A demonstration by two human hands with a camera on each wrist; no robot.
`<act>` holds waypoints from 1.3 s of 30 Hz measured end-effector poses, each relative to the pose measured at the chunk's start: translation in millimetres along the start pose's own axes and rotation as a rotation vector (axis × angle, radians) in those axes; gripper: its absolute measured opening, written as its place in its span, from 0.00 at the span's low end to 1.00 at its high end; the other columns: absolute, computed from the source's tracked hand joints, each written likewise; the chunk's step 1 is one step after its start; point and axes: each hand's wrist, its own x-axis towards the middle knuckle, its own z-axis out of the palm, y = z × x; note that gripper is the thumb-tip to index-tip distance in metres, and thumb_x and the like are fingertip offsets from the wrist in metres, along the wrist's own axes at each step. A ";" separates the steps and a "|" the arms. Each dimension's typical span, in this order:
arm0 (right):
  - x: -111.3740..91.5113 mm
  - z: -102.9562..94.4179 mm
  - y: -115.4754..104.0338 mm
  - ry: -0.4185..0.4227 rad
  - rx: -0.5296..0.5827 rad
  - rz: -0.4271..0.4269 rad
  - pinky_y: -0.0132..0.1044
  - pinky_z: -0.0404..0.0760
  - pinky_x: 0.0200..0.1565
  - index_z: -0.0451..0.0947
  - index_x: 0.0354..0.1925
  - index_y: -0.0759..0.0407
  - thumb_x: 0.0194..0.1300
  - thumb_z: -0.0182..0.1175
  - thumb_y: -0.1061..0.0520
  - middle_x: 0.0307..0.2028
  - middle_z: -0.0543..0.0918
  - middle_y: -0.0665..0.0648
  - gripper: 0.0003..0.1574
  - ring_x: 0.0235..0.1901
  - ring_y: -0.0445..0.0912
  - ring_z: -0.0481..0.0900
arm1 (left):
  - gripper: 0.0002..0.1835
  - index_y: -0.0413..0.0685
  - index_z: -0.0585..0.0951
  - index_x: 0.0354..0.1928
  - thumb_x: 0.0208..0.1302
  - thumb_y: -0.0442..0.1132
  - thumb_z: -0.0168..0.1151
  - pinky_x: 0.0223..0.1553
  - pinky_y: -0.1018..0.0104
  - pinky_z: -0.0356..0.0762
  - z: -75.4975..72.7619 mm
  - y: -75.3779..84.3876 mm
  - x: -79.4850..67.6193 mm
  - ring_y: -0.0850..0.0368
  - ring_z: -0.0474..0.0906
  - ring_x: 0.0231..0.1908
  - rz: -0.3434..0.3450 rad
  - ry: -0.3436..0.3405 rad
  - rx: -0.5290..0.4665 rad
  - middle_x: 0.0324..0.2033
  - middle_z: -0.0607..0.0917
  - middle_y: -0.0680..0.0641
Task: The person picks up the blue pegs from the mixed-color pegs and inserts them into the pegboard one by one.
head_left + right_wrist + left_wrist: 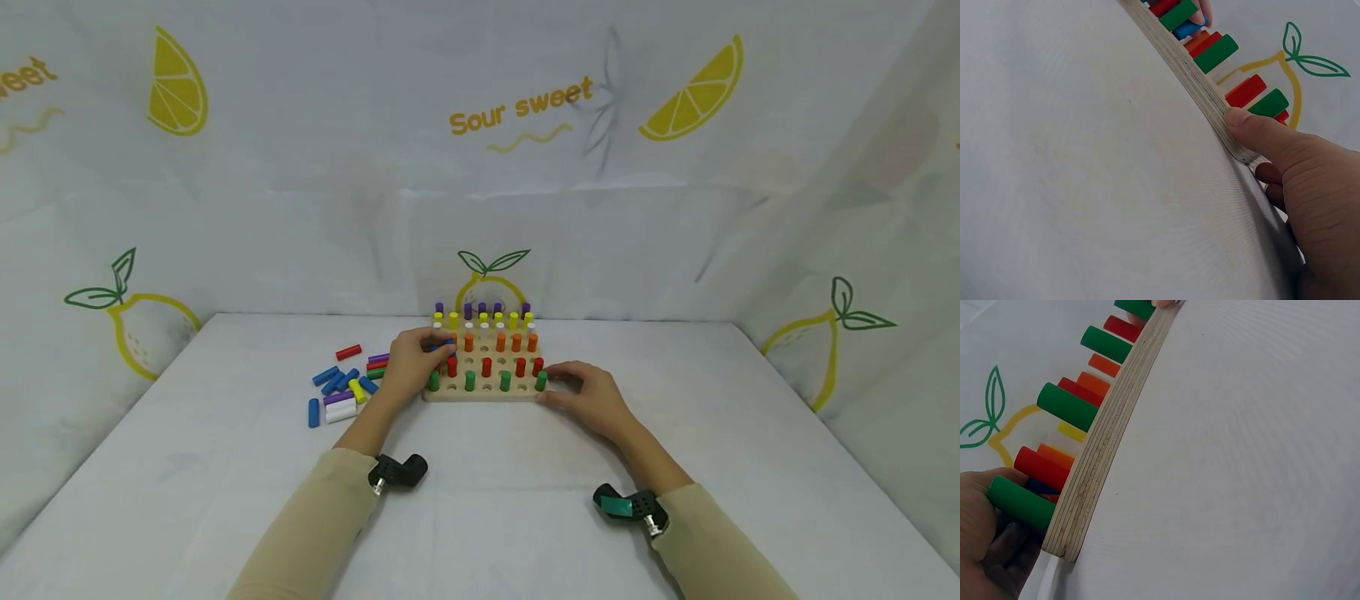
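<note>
A wooden pegboard (483, 397) with rows of coloured pegs stands in the middle of the table. At its left side my left hand (407, 364) pinches a blue peg (1187, 30) over the row behind the red pegs. The right wrist view shows that peg between the fingertips, among the standing pegs. My right hand (588, 400) grips the board's front right corner, its thumb (1239, 117) on the front edge beside a green peg (1270, 103). Green pegs (1069, 406) line the front row, with red pegs (487, 367) behind.
Left of the board lies a loose pile of pegs: several blue pegs (313, 413), a red peg (348, 352), a yellow peg (357, 392), white pegs (341, 411) and purple pegs (338, 397). A lemon-printed white cloth (330, 233) hangs behind the table.
</note>
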 end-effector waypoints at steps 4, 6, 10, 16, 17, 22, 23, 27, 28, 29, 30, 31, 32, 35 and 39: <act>0.2 0.6 0.9 0.003 0.002 -0.001 0.57 0.73 0.68 0.81 0.58 0.59 0.59 0.74 0.48 0.57 0.85 0.60 0.31 0.64 0.57 0.77 | 0.13 0.44 0.86 0.51 0.68 0.40 0.67 0.54 0.56 0.85 -0.3 -0.1 -0.1 0.51 0.85 0.50 -0.016 0.020 0.011 0.49 0.89 0.44; 0.1 0.7 1.1 0.005 0.003 -0.001 0.57 0.72 0.68 0.82 0.57 0.58 0.58 0.74 0.48 0.57 0.85 0.60 0.31 0.64 0.57 0.77 | 0.13 0.45 0.86 0.50 0.67 0.40 0.68 0.54 0.56 0.85 -0.2 -0.6 0.5 0.51 0.85 0.50 -0.023 0.033 0.022 0.48 0.89 0.44; -0.2 0.5 0.6 0.009 0.004 -0.002 0.57 0.72 0.68 0.82 0.57 0.58 0.58 0.74 0.48 0.57 0.85 0.60 0.31 0.64 0.57 0.77 | 0.13 0.44 0.87 0.49 0.66 0.40 0.69 0.55 0.55 0.84 -0.5 -1.2 2.1 0.50 0.85 0.51 -0.032 0.038 0.045 0.48 0.89 0.43; 0.3 1.1 -0.4 0.003 0.010 -0.002 0.57 0.72 0.69 0.82 0.57 0.58 0.58 0.74 0.47 0.57 0.85 0.60 0.31 0.64 0.57 0.77 | 0.13 0.44 0.87 0.49 0.66 0.40 0.69 0.58 0.54 0.82 -2.9 0.0 2.3 0.50 0.84 0.53 -0.050 0.013 0.062 0.50 0.89 0.43; 0.4 1.2 -0.4 0.003 0.010 -0.001 0.57 0.72 0.69 0.82 0.57 0.58 0.58 0.74 0.47 0.57 0.85 0.60 0.31 0.64 0.57 0.77 | 0.13 0.44 0.87 0.49 0.66 0.40 0.69 0.58 0.54 0.82 -3.5 0.5 2.2 0.50 0.83 0.52 -0.051 0.007 0.065 0.49 0.89 0.43; 0.3 1.2 1.4 0.002 0.000 0.007 0.57 0.72 0.69 0.81 0.58 0.58 0.58 0.74 0.46 0.58 0.84 0.59 0.32 0.65 0.57 0.76 | 0.12 0.44 0.87 0.48 0.66 0.40 0.69 0.57 0.56 0.83 -4.9 3.8 1.2 0.50 0.82 0.49 -0.051 -0.040 0.093 0.48 0.88 0.44; 0.2 1.1 1.9 0.002 -0.001 0.008 0.57 0.72 0.69 0.81 0.58 0.58 0.58 0.74 0.46 0.58 0.84 0.59 0.32 0.65 0.57 0.76 | 0.12 0.45 0.87 0.48 0.66 0.40 0.68 0.57 0.56 0.82 -4.8 4.0 1.1 0.51 0.81 0.49 -0.048 -0.049 0.100 0.48 0.88 0.45; -0.1 0.8 2.5 -0.006 -0.003 0.019 0.58 0.70 0.69 0.81 0.58 0.58 0.59 0.74 0.45 0.59 0.84 0.60 0.33 0.66 0.58 0.75 | 0.11 0.47 0.87 0.49 0.68 0.42 0.67 0.56 0.57 0.82 -6.5 4.2 0.7 0.52 0.79 0.47 -0.049 -0.079 0.115 0.47 0.88 0.46; -0.3 0.9 2.6 -0.009 -0.004 0.023 0.58 0.70 0.70 0.81 0.59 0.58 0.59 0.74 0.45 0.59 0.83 0.60 0.33 0.66 0.58 0.75 | 0.11 0.48 0.87 0.49 0.69 0.42 0.66 0.56 0.57 0.81 -7.2 4.0 0.6 0.52 0.78 0.46 -0.049 -0.086 0.119 0.47 0.87 0.47; -0.4 0.9 2.8 -0.009 -0.006 0.025 0.58 0.70 0.70 0.81 0.59 0.58 0.59 0.74 0.45 0.59 0.83 0.60 0.33 0.66 0.58 0.74 | 0.11 0.49 0.87 0.49 0.69 0.42 0.65 0.56 0.57 0.81 -7.7 4.0 0.5 0.52 0.78 0.46 -0.049 -0.092 0.124 0.46 0.87 0.47; -0.5 1.0 2.9 -0.011 -0.010 0.026 0.58 0.70 0.70 0.81 0.59 0.58 0.59 0.74 0.45 0.60 0.83 0.61 0.33 0.67 0.59 0.74 | 0.10 0.49 0.87 0.49 0.70 0.43 0.65 0.56 0.57 0.81 -8.7 4.6 0.2 0.52 0.78 0.46 -0.051 -0.098 0.126 0.46 0.87 0.47; -0.5 1.1 3.3 -0.011 -0.014 0.027 0.58 0.70 0.70 0.81 0.59 0.58 0.59 0.74 0.44 0.60 0.83 0.61 0.34 0.67 0.59 0.74 | 0.10 0.50 0.87 0.49 0.70 0.43 0.64 0.56 0.57 0.80 -9.6 5.3 -0.1 0.52 0.77 0.46 -0.052 -0.102 0.133 0.46 0.87 0.48; -0.4 1.1 3.5 -0.010 -0.018 0.026 0.59 0.70 0.70 0.81 0.59 0.58 0.59 0.73 0.45 0.60 0.83 0.61 0.33 0.67 0.59 0.74 | 0.11 0.50 0.87 0.49 0.71 0.44 0.64 0.56 0.57 0.80 -10.4 5.9 -0.3 0.52 0.77 0.46 -0.054 -0.105 0.136 0.46 0.87 0.48; 0.7 1.0 3.3 0.000 -0.026 0.014 0.58 0.71 0.69 0.81 0.58 0.59 0.59 0.74 0.45 0.59 0.84 0.61 0.33 0.66 0.59 0.75 | 0.12 0.49 0.87 0.50 0.72 0.45 0.62 0.56 0.56 0.81 -14.3 8.2 -0.2 0.52 0.78 0.47 -0.068 -0.103 0.142 0.47 0.87 0.47; 0.3 2.4 3.7 0.006 -0.014 0.001 0.58 0.72 0.69 0.82 0.57 0.58 0.58 0.74 0.46 0.58 0.84 0.61 0.32 0.64 0.58 0.76 | 0.14 0.48 0.87 0.52 0.73 0.46 0.60 0.58 0.55 0.82 -21.9 11.1 -0.8 0.52 0.80 0.50 -0.095 -0.077 0.157 0.50 0.88 0.47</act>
